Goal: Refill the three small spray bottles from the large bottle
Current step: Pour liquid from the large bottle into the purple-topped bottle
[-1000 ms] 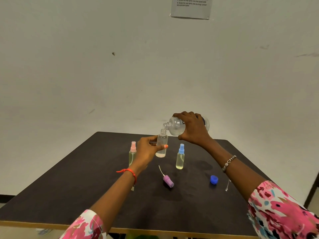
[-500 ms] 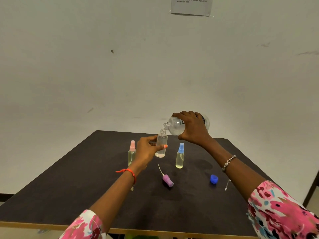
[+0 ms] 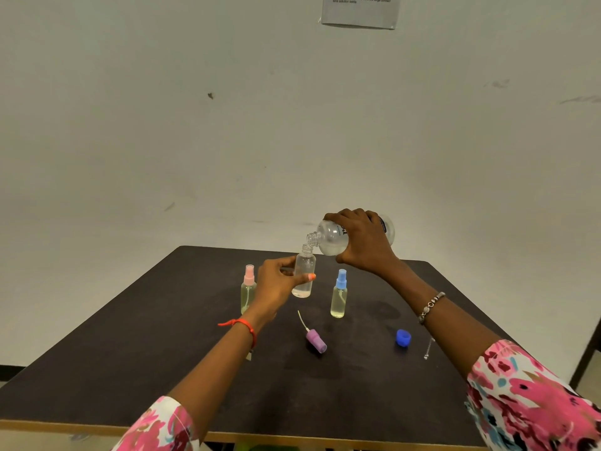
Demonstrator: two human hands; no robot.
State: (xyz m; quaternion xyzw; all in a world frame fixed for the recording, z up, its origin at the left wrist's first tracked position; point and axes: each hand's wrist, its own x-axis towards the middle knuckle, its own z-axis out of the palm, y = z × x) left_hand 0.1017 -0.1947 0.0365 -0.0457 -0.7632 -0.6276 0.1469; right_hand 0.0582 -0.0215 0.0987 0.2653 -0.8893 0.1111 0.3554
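The right hand (image 3: 364,245) curls its grip round the tilted large clear plastic bottle (image 3: 330,237), hiding its middle. Its neck sits just above the small uncapped clear bottle (image 3: 305,265) pinched by the left hand (image 3: 274,286).

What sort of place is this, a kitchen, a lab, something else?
Probably a staged test or recording room rather than a home: a plain dark table set against a bare white wall, with a printed instruction sheet taped up above it.
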